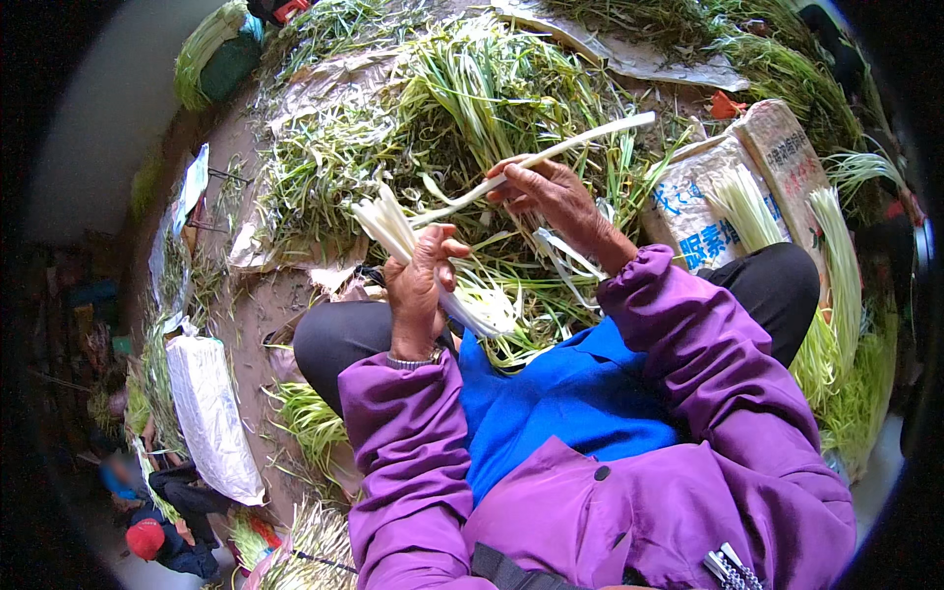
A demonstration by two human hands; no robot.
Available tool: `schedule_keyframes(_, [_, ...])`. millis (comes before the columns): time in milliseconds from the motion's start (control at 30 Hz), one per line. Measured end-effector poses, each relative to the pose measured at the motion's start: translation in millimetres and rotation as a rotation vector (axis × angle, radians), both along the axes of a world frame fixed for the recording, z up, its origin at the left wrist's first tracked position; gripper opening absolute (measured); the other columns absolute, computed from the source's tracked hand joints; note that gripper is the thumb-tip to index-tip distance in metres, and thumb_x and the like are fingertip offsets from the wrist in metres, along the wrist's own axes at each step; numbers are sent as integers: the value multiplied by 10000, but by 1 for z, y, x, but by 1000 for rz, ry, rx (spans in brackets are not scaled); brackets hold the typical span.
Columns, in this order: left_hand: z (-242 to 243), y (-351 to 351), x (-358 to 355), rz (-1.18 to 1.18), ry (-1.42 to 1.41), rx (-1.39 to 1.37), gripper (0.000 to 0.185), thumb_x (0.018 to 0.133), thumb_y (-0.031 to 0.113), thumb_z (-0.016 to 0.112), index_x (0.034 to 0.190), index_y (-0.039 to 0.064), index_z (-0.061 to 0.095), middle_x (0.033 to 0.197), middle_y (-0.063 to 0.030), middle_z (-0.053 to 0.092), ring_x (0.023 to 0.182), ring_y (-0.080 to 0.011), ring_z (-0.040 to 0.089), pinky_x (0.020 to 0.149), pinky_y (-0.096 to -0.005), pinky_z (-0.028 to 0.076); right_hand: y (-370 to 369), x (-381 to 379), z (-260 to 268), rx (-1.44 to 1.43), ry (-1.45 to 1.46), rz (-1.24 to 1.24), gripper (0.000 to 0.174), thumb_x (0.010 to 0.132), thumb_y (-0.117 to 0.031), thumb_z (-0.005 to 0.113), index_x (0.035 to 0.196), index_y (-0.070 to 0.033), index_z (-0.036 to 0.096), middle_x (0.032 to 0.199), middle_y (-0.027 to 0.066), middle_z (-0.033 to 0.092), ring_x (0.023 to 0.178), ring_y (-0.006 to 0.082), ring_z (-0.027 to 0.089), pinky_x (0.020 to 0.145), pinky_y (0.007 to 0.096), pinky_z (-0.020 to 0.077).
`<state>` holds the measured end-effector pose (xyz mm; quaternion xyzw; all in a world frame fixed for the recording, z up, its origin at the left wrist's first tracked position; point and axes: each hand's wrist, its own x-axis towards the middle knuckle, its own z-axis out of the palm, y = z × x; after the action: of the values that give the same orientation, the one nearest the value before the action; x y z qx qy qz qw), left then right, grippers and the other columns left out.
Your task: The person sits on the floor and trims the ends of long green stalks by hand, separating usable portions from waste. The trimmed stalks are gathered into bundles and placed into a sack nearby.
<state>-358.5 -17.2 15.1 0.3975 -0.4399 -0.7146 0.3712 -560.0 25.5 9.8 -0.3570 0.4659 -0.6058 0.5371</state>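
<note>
My left hand grips a small bundle of pale, blanched vegetable stalks. Their white ends stick out past the thumb, and yellow-green leafy tips hang below the palm over my lap. With thumb and fingers my right hand pinches one long white stalk that slants up to the right. This stalk's lower end reaches down to the bundle in my left hand; whether they touch I cannot tell. Behind both hands rises a heap of green leafy stalks and trimmings. A blue cloth covers my lap.
To the right, printed woven sacks lie under bunches of pale stalks. A white wrapped bundle lies on the floor at left. Farther down-left, a person in a red cap sits among more stalks.
</note>
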Motion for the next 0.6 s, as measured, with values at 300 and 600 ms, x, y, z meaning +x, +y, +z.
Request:
schedule_keyframes(300, [4,-6,-11,27,6,5,305,913,261,547,1077,7,582,846,-84,663,770,-133,619,662,-251,472,-9,46,-16,-9,1068,786,283,795,-294,546,874,-43,650,788,191,627,729,320,616,674,395,484])
schedule_keyframes(600, [9,-17,-18,68,166,144,211,869,131,606,993,-35,567,568,5,468,471,-71,442,501,-241,421,-76,-60,-145,577,1087,3,311,821,-294,565,950,-14,604,948,206,627,895,358,601,790,435,471])
